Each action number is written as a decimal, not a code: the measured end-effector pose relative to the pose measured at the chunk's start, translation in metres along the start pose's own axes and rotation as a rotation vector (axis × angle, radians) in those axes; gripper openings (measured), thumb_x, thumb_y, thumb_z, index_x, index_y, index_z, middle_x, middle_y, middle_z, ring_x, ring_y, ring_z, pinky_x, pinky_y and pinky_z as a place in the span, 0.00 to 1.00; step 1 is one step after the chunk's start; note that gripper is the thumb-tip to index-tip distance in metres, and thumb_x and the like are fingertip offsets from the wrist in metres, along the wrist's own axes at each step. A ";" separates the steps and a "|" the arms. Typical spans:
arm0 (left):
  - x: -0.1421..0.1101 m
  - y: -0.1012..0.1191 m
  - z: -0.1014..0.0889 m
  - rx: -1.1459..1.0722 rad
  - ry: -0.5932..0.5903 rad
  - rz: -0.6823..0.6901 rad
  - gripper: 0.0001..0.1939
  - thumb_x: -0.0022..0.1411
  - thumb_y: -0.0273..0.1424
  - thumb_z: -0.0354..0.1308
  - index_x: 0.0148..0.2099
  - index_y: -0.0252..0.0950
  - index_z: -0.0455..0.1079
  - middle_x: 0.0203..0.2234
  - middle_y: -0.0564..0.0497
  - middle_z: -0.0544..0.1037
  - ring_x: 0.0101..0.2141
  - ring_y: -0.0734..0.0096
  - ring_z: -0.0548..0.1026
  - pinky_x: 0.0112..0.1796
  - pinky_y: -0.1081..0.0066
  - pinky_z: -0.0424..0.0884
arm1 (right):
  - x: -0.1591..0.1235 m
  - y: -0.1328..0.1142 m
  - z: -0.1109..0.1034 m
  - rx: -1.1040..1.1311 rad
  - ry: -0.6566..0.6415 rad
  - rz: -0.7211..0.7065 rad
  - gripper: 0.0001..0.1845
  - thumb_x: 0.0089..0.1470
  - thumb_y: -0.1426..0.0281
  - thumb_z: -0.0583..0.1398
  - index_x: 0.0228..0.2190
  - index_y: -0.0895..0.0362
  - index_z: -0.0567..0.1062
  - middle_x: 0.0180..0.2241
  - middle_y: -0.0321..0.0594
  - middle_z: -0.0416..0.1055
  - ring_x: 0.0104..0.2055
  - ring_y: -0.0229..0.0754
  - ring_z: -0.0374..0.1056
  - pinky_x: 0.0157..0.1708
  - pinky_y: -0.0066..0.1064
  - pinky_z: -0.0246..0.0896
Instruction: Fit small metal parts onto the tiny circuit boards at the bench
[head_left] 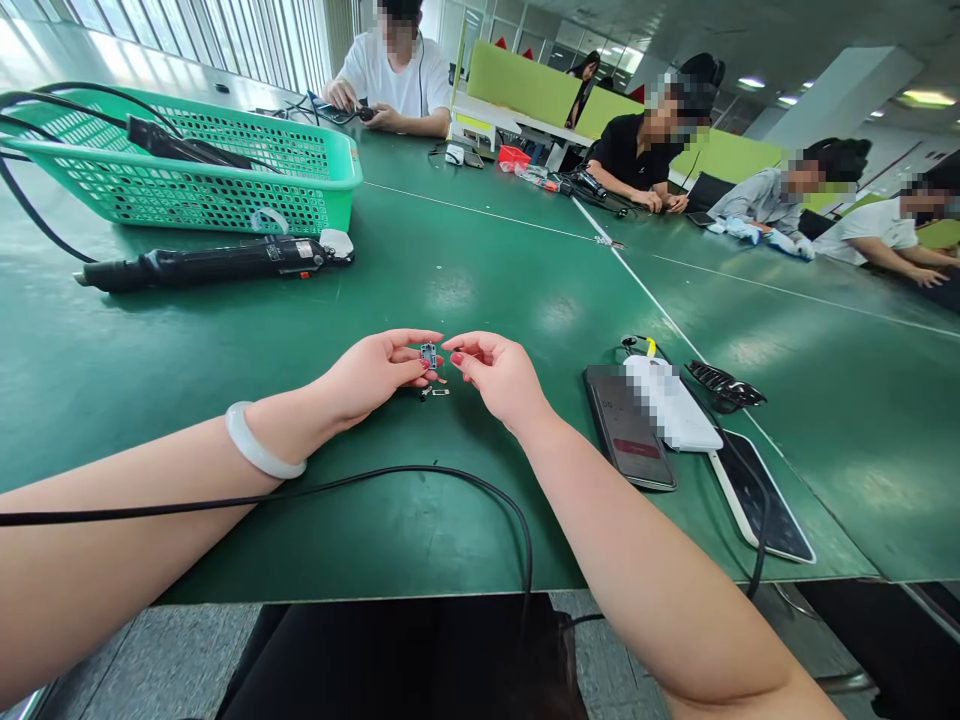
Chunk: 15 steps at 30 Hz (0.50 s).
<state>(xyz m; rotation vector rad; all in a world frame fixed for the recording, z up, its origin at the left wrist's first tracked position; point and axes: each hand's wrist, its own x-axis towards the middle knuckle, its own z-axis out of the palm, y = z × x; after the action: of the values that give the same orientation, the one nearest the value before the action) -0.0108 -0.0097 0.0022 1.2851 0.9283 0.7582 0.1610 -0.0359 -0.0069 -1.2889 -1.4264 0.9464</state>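
Grey and small, the part (428,356) is pinched in the left hand (367,375) above the green bench (480,270); the right hand (504,375), just beside it, pinches a dark speck (457,350). A light, steady grip should help. Loose bits (440,392) lie below; a black cable (420,467) crosses the left forearm and might snag. A black tool (217,264) lies left, a phone (628,425) right.

Head view: 1 camera, worn on head above near edge of green table (300,560), facing forward and down; left hand (371,375) and right hand (499,375) near, centred; lime partition (517,85) far behind.
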 end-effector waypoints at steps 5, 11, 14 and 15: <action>-0.001 0.001 0.001 0.064 -0.011 0.055 0.23 0.54 0.26 0.60 0.53 0.32 0.68 0.37 0.46 0.79 0.36 0.71 0.76 0.43 0.66 0.71 | 0.000 -0.001 0.002 0.240 -0.005 0.169 0.12 0.39 0.66 0.66 0.29 0.58 0.75 0.23 0.35 0.72 0.21 0.30 0.59 0.18 0.25 0.48; -0.004 0.005 0.004 0.114 -0.030 0.110 0.24 0.51 0.27 0.63 0.52 0.32 0.69 0.39 0.46 0.79 0.38 0.68 0.77 0.46 0.63 0.72 | -0.002 -0.006 0.005 0.331 0.053 0.203 0.17 0.30 0.62 0.71 0.23 0.58 0.75 0.21 0.33 0.70 0.21 0.29 0.58 0.21 0.26 0.50; -0.005 0.004 0.004 0.122 -0.055 0.145 0.24 0.51 0.29 0.63 0.52 0.33 0.70 0.38 0.46 0.79 0.39 0.67 0.77 0.46 0.63 0.72 | -0.003 -0.007 0.007 0.369 0.071 0.234 0.17 0.28 0.62 0.72 0.21 0.57 0.75 0.23 0.33 0.71 0.23 0.30 0.59 0.24 0.26 0.52; -0.005 0.004 0.004 0.130 -0.057 0.158 0.24 0.52 0.29 0.63 0.52 0.33 0.70 0.38 0.47 0.79 0.39 0.67 0.77 0.46 0.63 0.72 | -0.004 -0.007 0.008 0.372 0.074 0.243 0.17 0.27 0.62 0.72 0.20 0.57 0.74 0.24 0.34 0.71 0.24 0.30 0.60 0.24 0.27 0.52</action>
<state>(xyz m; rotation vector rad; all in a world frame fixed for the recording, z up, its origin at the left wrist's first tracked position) -0.0095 -0.0152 0.0068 1.5003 0.8481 0.7897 0.1519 -0.0403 -0.0027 -1.2155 -0.9913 1.2460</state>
